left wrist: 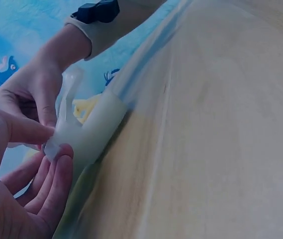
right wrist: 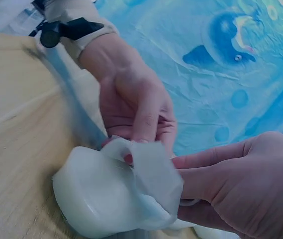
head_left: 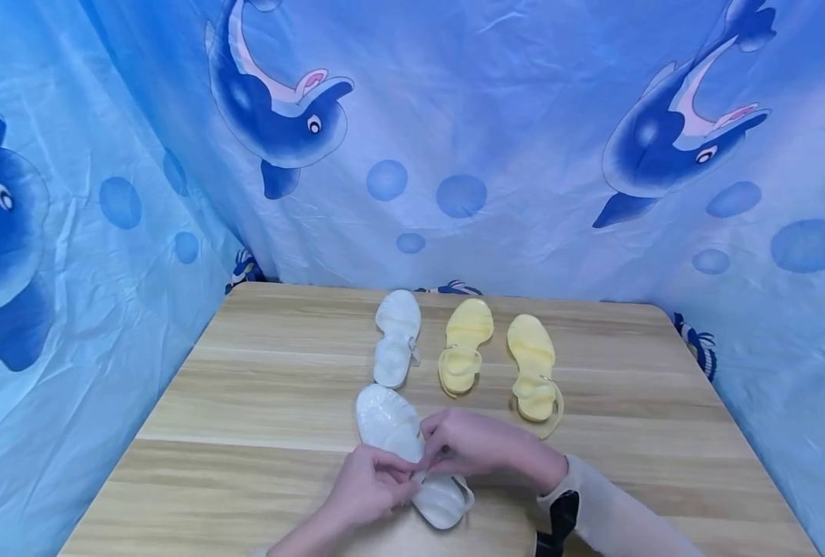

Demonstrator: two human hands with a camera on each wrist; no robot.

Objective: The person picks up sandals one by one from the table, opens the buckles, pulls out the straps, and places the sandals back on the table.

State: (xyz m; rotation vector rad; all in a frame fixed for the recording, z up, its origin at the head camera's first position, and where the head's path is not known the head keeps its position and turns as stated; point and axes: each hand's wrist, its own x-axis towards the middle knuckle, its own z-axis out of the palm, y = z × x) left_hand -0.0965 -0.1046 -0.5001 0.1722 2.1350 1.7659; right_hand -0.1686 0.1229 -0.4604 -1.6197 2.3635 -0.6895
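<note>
A glossy white sandal [head_left: 387,422] lies at the table's front middle, its toe pointing away and its heel [right wrist: 96,194] towards me. My left hand [head_left: 371,481] comes in from the left and pinches the sandal's strap [left wrist: 56,144] between thumb and fingers. From the right, my right hand [head_left: 478,441] reaches across the sandal and pinches the strap beside the left fingertips. In the right wrist view, a broad white strap piece [right wrist: 156,172] stands up between the two hands. The fingers hide the fastening itself.
Another white sandal [head_left: 397,336] lies just beyond the held one. Two yellow sandals, one [head_left: 470,340] in the middle and one [head_left: 534,363] further right, lie beside it. The wooden table [head_left: 245,394] meets a blue dolphin-print curtain [head_left: 524,255] behind and at both sides.
</note>
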